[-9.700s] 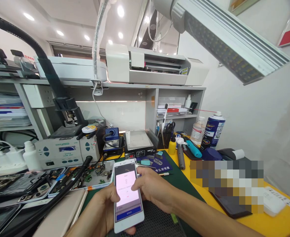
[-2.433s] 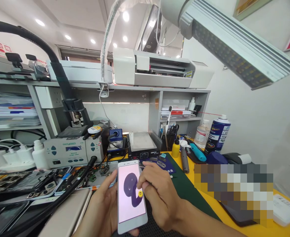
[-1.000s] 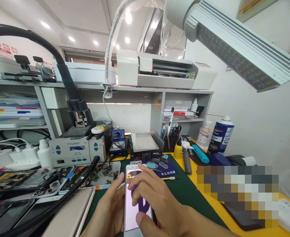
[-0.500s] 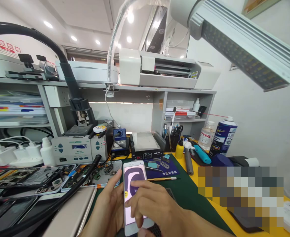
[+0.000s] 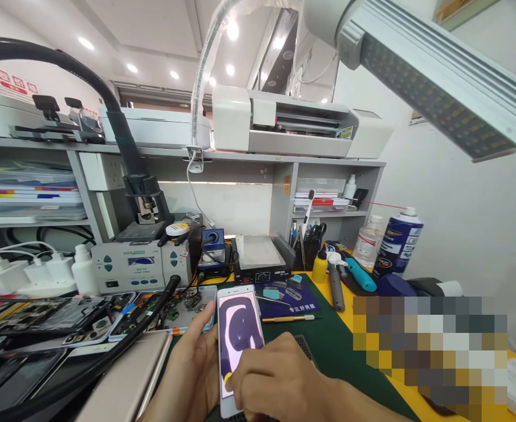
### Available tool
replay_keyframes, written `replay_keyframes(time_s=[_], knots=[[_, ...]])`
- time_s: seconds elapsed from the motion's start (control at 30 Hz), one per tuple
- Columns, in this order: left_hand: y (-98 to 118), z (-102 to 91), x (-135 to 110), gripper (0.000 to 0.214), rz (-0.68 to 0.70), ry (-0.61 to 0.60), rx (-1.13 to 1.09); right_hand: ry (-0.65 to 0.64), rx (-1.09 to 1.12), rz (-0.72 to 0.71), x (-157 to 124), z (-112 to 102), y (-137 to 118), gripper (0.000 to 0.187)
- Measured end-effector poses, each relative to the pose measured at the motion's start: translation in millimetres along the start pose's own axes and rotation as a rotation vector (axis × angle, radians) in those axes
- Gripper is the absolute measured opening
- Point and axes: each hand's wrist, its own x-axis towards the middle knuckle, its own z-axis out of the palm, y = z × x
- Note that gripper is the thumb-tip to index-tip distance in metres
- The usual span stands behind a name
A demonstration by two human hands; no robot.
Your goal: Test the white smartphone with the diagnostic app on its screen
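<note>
Head view: the left hand (image 5: 195, 370) is curled round the left edge and back of a white phone (image 5: 239, 337), gripping it just above the green mat (image 5: 332, 351) at the near edge of the table (image 5: 346, 295). The phone stands tilted toward the camera with its lit screen facing up – pale pink, with a dark purple scribble across it. The right hand (image 5: 279, 384) grips nothing: its fingers are loosely bent over the phone's lower half, and one fingertip touches the glass at the lower left, beside a small yellow dot (image 5: 227, 379). Just left of the left hand lie a gold-coloured phone back (image 5: 121, 381) and a tray of small circuit parts (image 5: 172, 309), with a black hose (image 5: 121, 343) across them. Behind the phone – well apart from both hands – sit a blue card (image 5: 290, 298), a thin yellow-handled tool (image 5: 288, 319), a hot plate (image 5: 258, 253) and a grey soldering station (image 5: 137, 266). A yellow bottle (image 5: 320, 267) and a blue spray can (image 5: 398, 241) stand further right, under the lamp (image 5: 433, 76).
</note>
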Motion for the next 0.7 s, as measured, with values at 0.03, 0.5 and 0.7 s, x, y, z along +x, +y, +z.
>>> replay_keyframes(time_s=[0.03, 0.5, 0.7], knots=[[0.1, -0.2, 0.8, 0.073, 0.002, -0.004, -0.001, -0.006, 0.007, 0.007, -0.1, -1.0, -0.6, 0.018], [3.4, 5.5, -2.4, 0.08, -0.004, 0.071, -0.03, 0.032, 0.06, 0.203, 6.6, -20.6, -10.8, 0.012], [5.3, 7.8, -3.5, 0.084, -0.006, 0.113, 0.004, 0.1, -0.005, 0.252, 13.4, -25.8, -15.4, 0.012]])
